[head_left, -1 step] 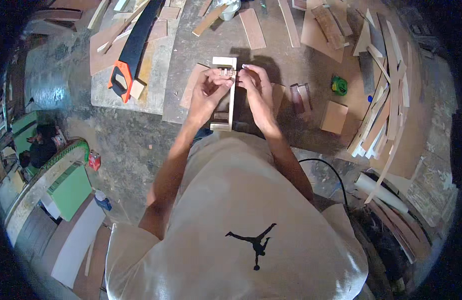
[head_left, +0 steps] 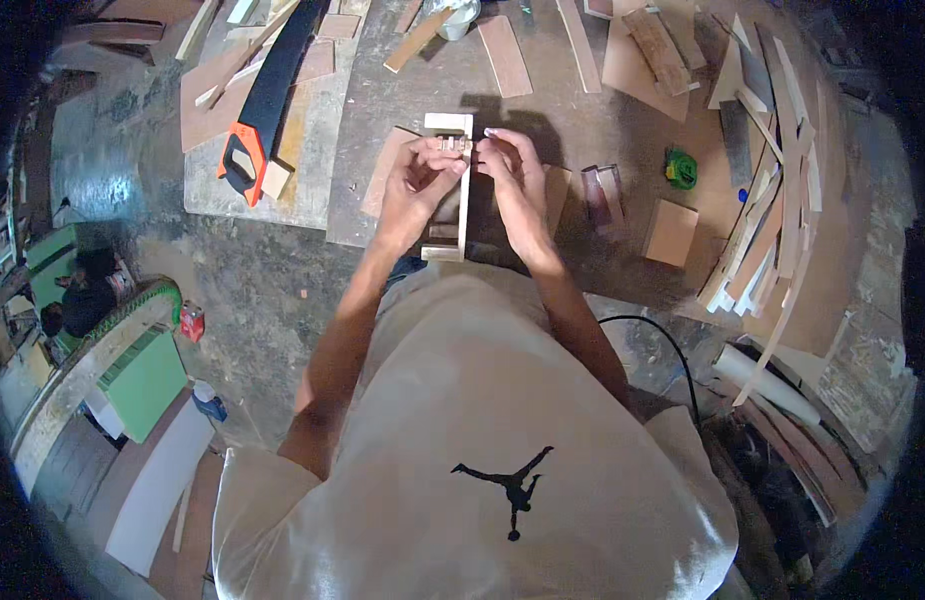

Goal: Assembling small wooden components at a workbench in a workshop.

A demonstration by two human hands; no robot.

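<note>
I see left hand [head_left: 410,190], grip pinched closed on the frame [head_left: 464,215], at the tabletop's near edge; right hand [head_left: 517,190], fingers curled, hold unclear. Uneven pressure could skew it.

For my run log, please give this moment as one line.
left hand: at far end of wooden frame; right hand: at frame's right side; exact grips: unclear; farther left: orange-handled saw

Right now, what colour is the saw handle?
The saw handle is orange and black; head view.
</note>
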